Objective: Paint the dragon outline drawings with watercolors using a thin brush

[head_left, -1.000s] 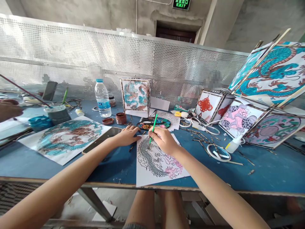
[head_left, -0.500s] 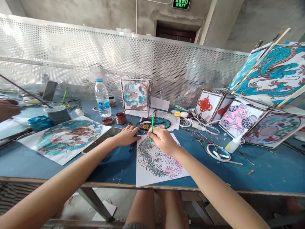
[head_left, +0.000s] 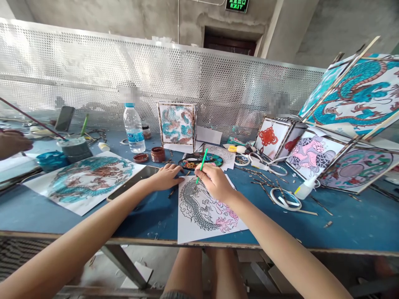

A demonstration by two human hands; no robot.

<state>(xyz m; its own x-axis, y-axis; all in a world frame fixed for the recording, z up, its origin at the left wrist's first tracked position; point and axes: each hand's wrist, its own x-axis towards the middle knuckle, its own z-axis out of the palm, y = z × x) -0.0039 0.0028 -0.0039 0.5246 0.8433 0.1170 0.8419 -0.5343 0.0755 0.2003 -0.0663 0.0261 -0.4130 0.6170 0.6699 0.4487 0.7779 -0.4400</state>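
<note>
A white sheet with a dragon drawing (head_left: pixel 202 211), part grey and part pink, lies at the blue table's near edge. My right hand (head_left: pixel 213 182) pinches a green-handled paintbrush (head_left: pixel 201 166) whose tip rests on the grey upper part of the dragon. My left hand (head_left: pixel 166 176) lies flat with fingers stretched, pressing the sheet's upper left corner. Just behind the sheet sits a round paint palette (head_left: pixel 199 160) with several colours.
A finished teal dragon sheet (head_left: pixel 89 178) and a water bottle (head_left: pixel 134 128) lie left. Another person's hand (head_left: pixel 12 143) holds a long brush at far left. Painted lantern panels (head_left: pixel 352 99), tape rolls (head_left: pixel 285 199), a glue bottle (head_left: pixel 305 189) and sticks crowd the right.
The brush handle tilted upright and then leaned right again while its tip stayed on the dragon. My left hand stayed still.
</note>
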